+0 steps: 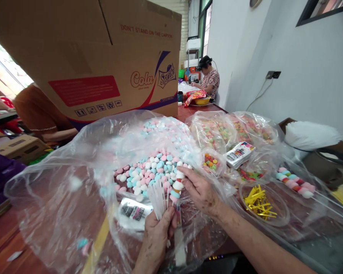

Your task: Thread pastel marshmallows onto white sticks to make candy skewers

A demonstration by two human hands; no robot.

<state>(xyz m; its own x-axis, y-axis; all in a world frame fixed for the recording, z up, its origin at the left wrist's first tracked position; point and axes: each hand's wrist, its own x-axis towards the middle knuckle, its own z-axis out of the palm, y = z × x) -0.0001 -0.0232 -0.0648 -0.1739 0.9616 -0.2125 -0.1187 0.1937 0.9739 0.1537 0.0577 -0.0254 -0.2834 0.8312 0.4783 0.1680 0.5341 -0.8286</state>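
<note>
My left hand (pixel 159 231) is closed round a bundle of thin white sticks (pixel 157 196) and the lower end of a candy skewer. On that skewer (pixel 176 186), white, pink, red and orange sweets are stacked in a short column. At its top, the thumb and fingers of my right hand (pixel 202 193) pinch a white marshmallow (pixel 179 175). Just beyond both hands lies a heap of pink, white and blue marshmallows (pixel 151 169) in a large clear plastic bag (pixel 65 163). A stack of printed packets (pixel 135 214) sits left of my left hand.
Bags of gummy rings (pixel 231 127), another packet stack (pixel 240 155), a tub of gold twist ties (pixel 260 203) and finished-looking skewers (pixel 295 183) lie to the right. A tall carton (pixel 103 61) stands behind the heap. Another person (pixel 210 78) sits at the far end.
</note>
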